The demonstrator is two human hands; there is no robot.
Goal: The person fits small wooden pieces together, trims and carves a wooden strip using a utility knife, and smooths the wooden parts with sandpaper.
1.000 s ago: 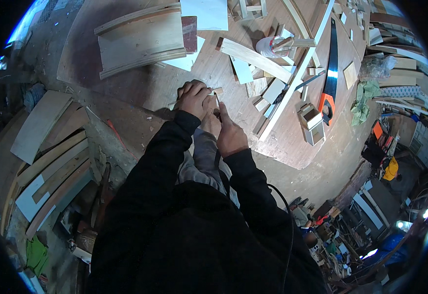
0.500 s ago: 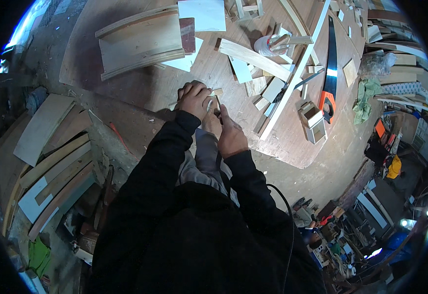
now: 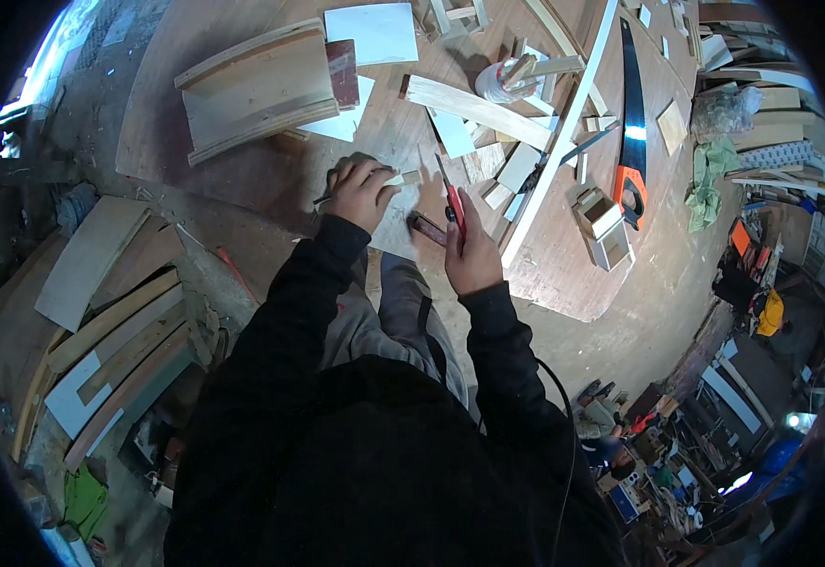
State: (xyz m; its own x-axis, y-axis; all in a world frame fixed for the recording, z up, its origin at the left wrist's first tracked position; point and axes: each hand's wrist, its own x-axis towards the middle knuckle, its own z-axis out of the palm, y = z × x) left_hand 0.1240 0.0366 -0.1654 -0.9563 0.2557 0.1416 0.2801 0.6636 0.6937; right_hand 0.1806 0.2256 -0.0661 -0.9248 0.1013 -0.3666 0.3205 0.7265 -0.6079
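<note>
My left hand [image 3: 360, 197], fingers bent, presses on a small pale strip of wood [image 3: 407, 179] at the table's near edge; part of the strip is under the fingers. To its right, my right hand [image 3: 474, 250] is closed round a red-handled tool [image 3: 456, 208] with a thin metal blade pointing away from me. The blade stands clear of the strip. A short dark brown piece [image 3: 427, 229] lies by my right fingertips; I cannot tell what it is, or whether the fingers touch it.
A curved wooden panel [image 3: 257, 90] lies at the far left of the table [image 3: 271, 180]. White sheets, wood strips [image 3: 474, 109] and a jar of sticks [image 3: 499, 83] lie beyond my hands. A handsaw [image 3: 632, 142] and a small wooden box [image 3: 603, 231] are at right.
My right hand has drawn away to the right from my left hand with the red-handled tool. My left hand has shifted slightly left in the picture. The view has also moved a little.
</note>
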